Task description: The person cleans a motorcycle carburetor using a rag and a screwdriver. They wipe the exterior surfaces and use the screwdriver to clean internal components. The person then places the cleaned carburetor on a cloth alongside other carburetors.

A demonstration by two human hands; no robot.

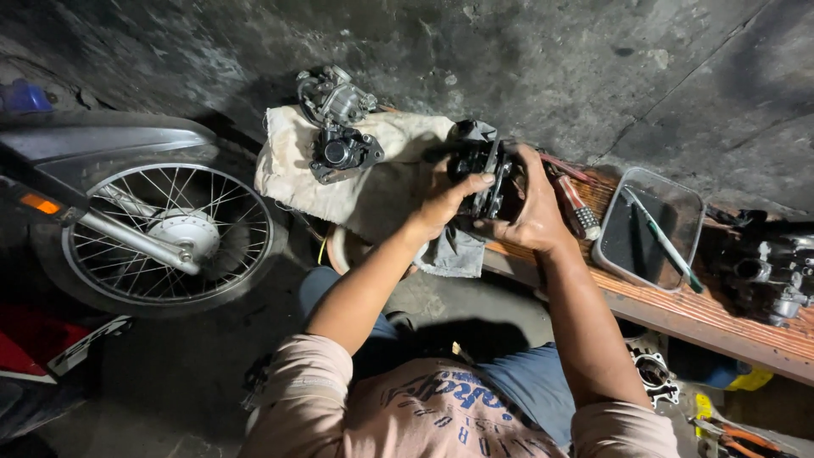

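Both hands grip a dark metal engine part (485, 174) above the left end of the wooden table (678, 309). The left hand (443, 203) closes its fingers on the near side; the right hand (527, 212) wraps the right side, hiding much of the part's shape. A grey rag (454, 253) hangs beneath, partly covered. On a pale cloth (292, 165) lie a black casting (343, 154) and a carburettor (332, 97). The motorcycle wheel (170, 233) is cut off at left; shadow obscures the engine block (772, 267).

1 spoked wheel (170, 233), 1 cloth (373, 170), 1 tray (649, 227), perhaps 3 carburetor-like parts (339, 127), 2 hands (441, 203).
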